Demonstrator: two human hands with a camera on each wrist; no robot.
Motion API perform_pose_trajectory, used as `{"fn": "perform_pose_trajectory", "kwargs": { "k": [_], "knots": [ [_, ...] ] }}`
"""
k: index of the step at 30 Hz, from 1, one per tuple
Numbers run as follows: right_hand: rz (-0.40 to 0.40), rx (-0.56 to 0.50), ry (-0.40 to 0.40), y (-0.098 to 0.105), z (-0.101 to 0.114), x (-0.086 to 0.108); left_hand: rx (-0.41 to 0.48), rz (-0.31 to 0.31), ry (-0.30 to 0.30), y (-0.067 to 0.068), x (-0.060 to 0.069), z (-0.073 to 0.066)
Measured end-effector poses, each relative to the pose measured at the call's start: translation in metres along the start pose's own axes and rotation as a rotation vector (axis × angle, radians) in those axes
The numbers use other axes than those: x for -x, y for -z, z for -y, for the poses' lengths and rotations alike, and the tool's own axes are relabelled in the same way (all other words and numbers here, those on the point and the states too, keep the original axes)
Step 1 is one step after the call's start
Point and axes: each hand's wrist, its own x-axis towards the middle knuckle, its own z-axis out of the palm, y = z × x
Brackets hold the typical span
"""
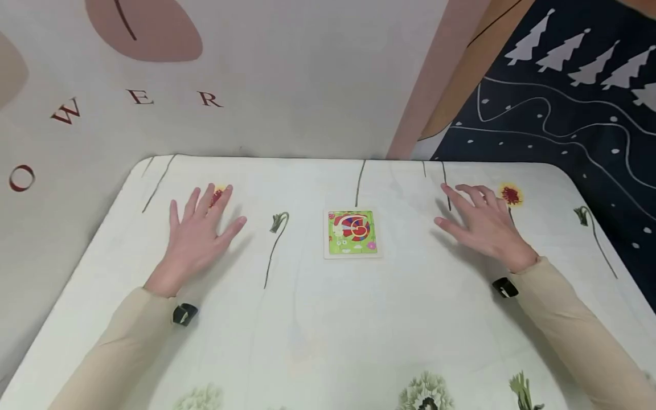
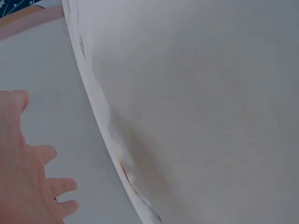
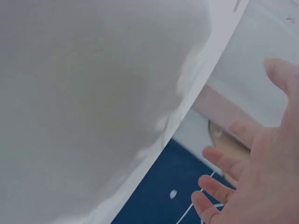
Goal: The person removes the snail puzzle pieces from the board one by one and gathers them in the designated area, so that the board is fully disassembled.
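A small square puzzle [image 1: 352, 232] with a green picture of a snail with a red and blue striped shell lies flat in a pale frame, near the middle of the table. To its left, my left hand [image 1: 197, 242] is held above the table with fingers spread, holding nothing. On the other side my right hand [image 1: 484, 225] hovers with loosely bent fingers, also holding nothing. Both hands are apart from the puzzle. The left wrist view shows the left hand [image 2: 28, 172] at the left edge; the right wrist view shows the right hand [image 3: 261, 172] at the right.
A white cloth printed with flowers and stems covers the table [image 1: 328, 319]. Behind it hangs a pale curtain [image 1: 307, 85] with letters, and a dark blue fabric [image 1: 564, 114] with white trees at the right. Black wrist devices sit on both sleeves.
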Motion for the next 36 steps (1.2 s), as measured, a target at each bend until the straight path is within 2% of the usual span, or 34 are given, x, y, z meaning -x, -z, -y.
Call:
{"fn": "perform_pose_trajectory", "kwargs": {
  "k": [5,11,19,28,32,36],
  "knots": [
    [0.052,-0.071,0.026,-0.001,0.016,-0.007,0.040,0.030,-0.061,-0.005,-0.010,-0.019],
    [0.119,-0.126,0.077,-0.009,0.038,-0.013,0.048,0.101,-0.145,-0.018,-0.019,-0.041],
    [0.193,-0.210,0.140,-0.027,0.062,-0.020,0.035,0.198,-0.266,-0.039,-0.021,-0.073],
    [0.227,-0.261,0.185,-0.034,0.079,-0.024,-0.048,0.317,-0.332,-0.052,-0.023,-0.101],
    [0.235,-0.275,0.186,-0.034,0.084,-0.025,-0.094,0.347,-0.347,-0.053,-0.025,-0.108],
    [0.238,-0.295,0.163,-0.033,0.087,-0.028,-0.098,0.369,-0.352,-0.051,-0.027,-0.111]
  ]
}}
